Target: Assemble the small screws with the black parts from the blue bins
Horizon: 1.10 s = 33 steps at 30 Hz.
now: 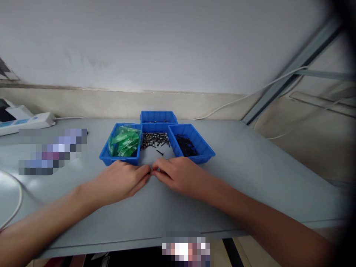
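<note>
My left hand (pixel 126 178) and my right hand (pixel 178 173) meet fingertip to fingertip above the grey table, both pinched closed. Whatever lies between the fingertips is too small and hidden to name. Just beyond them, a loose pile of dark screws (pixel 156 139) lies on the table between the blue bins, and a single screw (pixel 160 152) sits apart on the near side. Green plastic bags (pixel 125 141) fill the left blue bin (pixel 110 160). Small black pieces (pixel 185 145) lie in the right blue bin (pixel 204 150).
Behind the pile stands another blue bin (pixel 158 117) with a few small pieces in it. A white power strip (pixel 36 121) lies at the back left, near a blurred-out object (pixel 57 150). A white cable (pixel 19 200) loops at the left edge. A metal frame post (pixel 278 89) rises at right.
</note>
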Available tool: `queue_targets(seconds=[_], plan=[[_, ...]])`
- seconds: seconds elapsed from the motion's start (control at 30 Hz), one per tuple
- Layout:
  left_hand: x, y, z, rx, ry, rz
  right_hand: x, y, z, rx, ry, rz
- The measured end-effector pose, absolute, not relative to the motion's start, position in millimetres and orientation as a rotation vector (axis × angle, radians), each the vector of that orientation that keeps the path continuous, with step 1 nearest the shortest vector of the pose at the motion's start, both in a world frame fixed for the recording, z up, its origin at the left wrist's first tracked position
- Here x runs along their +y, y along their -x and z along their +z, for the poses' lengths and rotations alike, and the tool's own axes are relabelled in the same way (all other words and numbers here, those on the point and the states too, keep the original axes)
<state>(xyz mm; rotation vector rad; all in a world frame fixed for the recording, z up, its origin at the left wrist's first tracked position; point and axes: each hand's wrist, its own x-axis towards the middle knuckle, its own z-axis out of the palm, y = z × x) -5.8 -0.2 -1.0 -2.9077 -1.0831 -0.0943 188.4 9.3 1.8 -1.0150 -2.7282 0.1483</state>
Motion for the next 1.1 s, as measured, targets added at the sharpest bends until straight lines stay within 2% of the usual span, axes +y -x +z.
queue_targets(seconds=[0.3,0.63,1.1], plan=[[-0.8,6.5,1.3,-1.073,2.885,-0.153,8.1,-188.5,-3.9,-2.798,1.090,0.118],[-2.3,7.7,1.2,-0.885,2.922,-0.383,9.5,-187.5,-4.7,-2.771,1.064,0.286],[-0.6,10.9,0.0,-0.815,3.035,-0.330,8.5,-188.1,-2.4,-2.747,1.073,0.405]])
